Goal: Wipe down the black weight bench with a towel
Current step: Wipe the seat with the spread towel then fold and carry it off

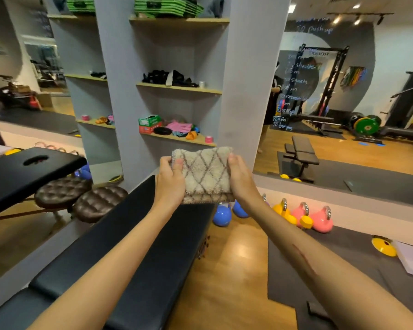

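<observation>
Towel (204,175) gripped by both hands above the black bench (138,246).

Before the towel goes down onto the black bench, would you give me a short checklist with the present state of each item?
1. Towel folded into a pad: ok.
2. Left hand grips the towel's left edge: ok.
3. Right hand grips its right edge: ok.
4. Towel in contact with the bench: not ok, it is held up in the air above the far end.
5. Visible bench top free of objects: ok; arms cover part of it.
6. Towel clean or damp: cannot tell.
</observation>
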A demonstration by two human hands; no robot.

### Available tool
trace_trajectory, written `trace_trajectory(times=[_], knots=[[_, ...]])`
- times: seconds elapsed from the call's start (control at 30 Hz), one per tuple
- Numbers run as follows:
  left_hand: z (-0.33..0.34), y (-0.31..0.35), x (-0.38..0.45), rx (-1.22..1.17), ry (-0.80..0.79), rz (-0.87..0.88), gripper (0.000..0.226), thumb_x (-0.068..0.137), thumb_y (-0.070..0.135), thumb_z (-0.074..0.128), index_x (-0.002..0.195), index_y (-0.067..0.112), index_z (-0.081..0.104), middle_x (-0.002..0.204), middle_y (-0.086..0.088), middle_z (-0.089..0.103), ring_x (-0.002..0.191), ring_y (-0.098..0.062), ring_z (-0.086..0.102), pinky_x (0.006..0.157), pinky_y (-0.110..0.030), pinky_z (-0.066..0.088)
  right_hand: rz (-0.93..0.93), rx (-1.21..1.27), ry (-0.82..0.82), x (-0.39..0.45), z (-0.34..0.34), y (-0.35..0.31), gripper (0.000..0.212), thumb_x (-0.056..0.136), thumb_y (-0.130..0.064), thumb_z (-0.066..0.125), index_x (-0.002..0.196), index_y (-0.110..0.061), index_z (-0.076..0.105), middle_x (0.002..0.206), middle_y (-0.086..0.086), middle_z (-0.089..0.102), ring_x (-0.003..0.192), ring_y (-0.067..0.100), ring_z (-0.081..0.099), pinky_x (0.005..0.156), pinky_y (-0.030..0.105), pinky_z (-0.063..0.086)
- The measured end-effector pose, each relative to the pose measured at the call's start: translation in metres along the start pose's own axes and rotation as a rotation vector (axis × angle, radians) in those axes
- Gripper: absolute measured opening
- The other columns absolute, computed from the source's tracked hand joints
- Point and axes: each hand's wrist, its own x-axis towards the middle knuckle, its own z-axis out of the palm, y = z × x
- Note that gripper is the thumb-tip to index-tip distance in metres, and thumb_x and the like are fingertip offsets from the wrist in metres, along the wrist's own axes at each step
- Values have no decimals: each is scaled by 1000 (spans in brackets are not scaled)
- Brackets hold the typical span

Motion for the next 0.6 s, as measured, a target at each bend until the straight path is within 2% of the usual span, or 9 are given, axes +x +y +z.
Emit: trace_trajectory(times=[0.1, 0.2, 0.27, 0.43, 0.6], knots=[[35, -5, 48, 1, 44, -6, 24, 104, 36, 35, 116, 18, 45, 101, 5, 53, 83, -2, 49, 61, -14, 32, 20, 11, -47, 54, -8, 22, 42, 105, -47, 31, 119, -15, 56, 107, -4, 60, 106, 14, 55, 89, 31, 43], [71, -16, 97, -16, 54, -3, 21, 104, 36, 36, 114, 21, 44, 105, 2, 53, 94, -11, 51, 64, -17, 33, 24, 5, -85, 110, -10, 48, 50, 105, -49, 28, 131, -16, 56, 124, 2, 61, 116, 15, 56, 100, 34, 43], [92, -25, 133, -30, 56, -3, 16, 104, 35, 36, 112, 23, 43, 106, 3, 52, 98, -11, 49, 69, -22, 35, 33, -8, -97, 148, -7, 65, 53, 105, -51, 26, 133, -17, 56, 127, 3, 61, 118, 17, 56, 104, 36, 43], [142, -51, 234, -69, 35, 7, 23, 103, 35, 39, 115, 18, 50, 107, 2, 56, 99, -11, 52, 64, -14, 35, 37, -16, 17, 251, 6, 101, 44, 102, -52, 36, 104, -14, 59, 102, 4, 66, 99, 18, 62, 86, 37, 50], [180, -66, 330, -118, -20, 12, 28, 102, 42, 39, 115, 21, 52, 106, -3, 65, 99, -17, 63, 62, -19, 41, 8, 27, 81, 353, 14, 119, 43, 102, -49, 42, 97, -8, 58, 95, 10, 66, 90, 20, 63, 75, 36, 49]])
